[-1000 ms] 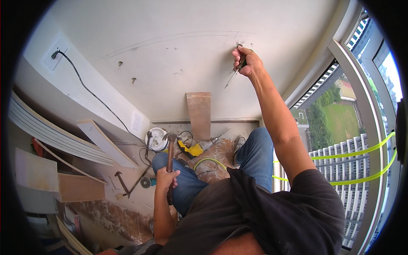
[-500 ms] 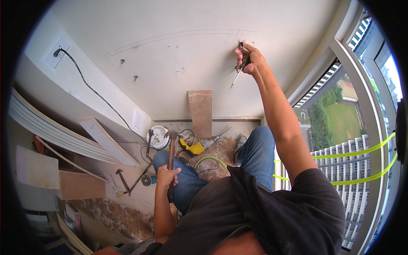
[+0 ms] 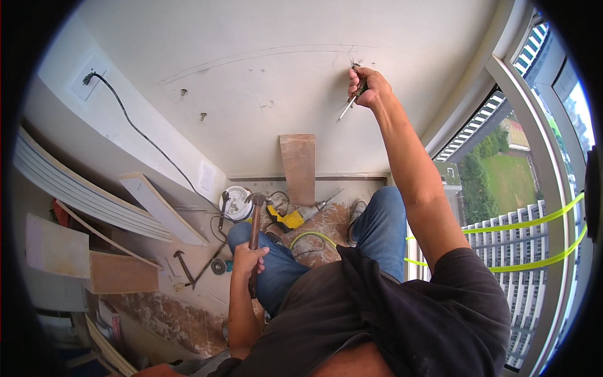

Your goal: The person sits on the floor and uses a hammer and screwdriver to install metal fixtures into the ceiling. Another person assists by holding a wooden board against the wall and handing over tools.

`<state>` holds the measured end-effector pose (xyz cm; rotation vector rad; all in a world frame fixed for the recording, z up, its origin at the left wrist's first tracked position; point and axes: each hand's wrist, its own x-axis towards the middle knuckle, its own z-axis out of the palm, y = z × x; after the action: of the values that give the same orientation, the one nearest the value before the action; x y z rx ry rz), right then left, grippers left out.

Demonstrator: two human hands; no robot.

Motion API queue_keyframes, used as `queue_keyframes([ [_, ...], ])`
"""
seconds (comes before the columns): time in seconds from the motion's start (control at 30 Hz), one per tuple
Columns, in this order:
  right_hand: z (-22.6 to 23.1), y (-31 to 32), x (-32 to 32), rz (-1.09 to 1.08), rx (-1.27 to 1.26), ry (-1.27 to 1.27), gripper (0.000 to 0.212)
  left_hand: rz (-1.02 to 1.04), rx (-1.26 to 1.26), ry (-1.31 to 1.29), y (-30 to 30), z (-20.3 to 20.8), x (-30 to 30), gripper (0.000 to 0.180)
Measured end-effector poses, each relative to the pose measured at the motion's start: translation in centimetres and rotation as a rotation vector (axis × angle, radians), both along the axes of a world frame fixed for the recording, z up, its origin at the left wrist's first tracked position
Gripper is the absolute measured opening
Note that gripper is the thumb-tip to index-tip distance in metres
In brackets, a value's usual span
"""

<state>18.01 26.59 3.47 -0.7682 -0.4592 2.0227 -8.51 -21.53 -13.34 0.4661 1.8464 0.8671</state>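
My left hand [image 3: 251, 257] is wrapped round the wooden handle of a claw hammer [image 3: 254, 229], held upright over my left thigh with its head at the top. At arm's length, my right hand [image 3: 372, 88] is closed on a screwdriver [image 3: 345, 110], its bare metal shaft slanting down and left out of the palm. The fingertips of that hand are at a dark hole [image 3: 355, 65] in the white wall [image 3: 264, 125]. Whether they pinch a small part there is too small to tell. Curved pencil lines run along the wall left of the hole.
Below the wall lie a leaning wooden board [image 3: 298, 166], a yellow power drill [image 3: 294, 217], a white bucket [image 3: 237, 203] and a second hammer [image 3: 184, 266]. Boards and long strips [image 3: 88, 182] crowd the left. A black cable [image 3: 125, 116] hangs from a socket. Windows [image 3: 502, 169] fill the right side.
My right hand has shifted slightly down at the wall, and the screwdriver shaft has tilted further left. My left hand keeps the hammer in nearly the same place.
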Motion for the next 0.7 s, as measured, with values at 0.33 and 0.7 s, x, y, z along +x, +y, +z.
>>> queue_keyframes([
  [0.33, -1.4, -3.3, 0.1, -0.039, 0.183, -0.285, 0.023, 0.003, -0.003, 0.003, -0.5, -0.4, -0.2, 0.022],
  [0.7, -21.8, -16.1, 13.8, 0.133, 1.063, -1.958, 0.012, -0.026, -0.022, -0.031, 0.0, 0.1, -0.2, 0.023],
])
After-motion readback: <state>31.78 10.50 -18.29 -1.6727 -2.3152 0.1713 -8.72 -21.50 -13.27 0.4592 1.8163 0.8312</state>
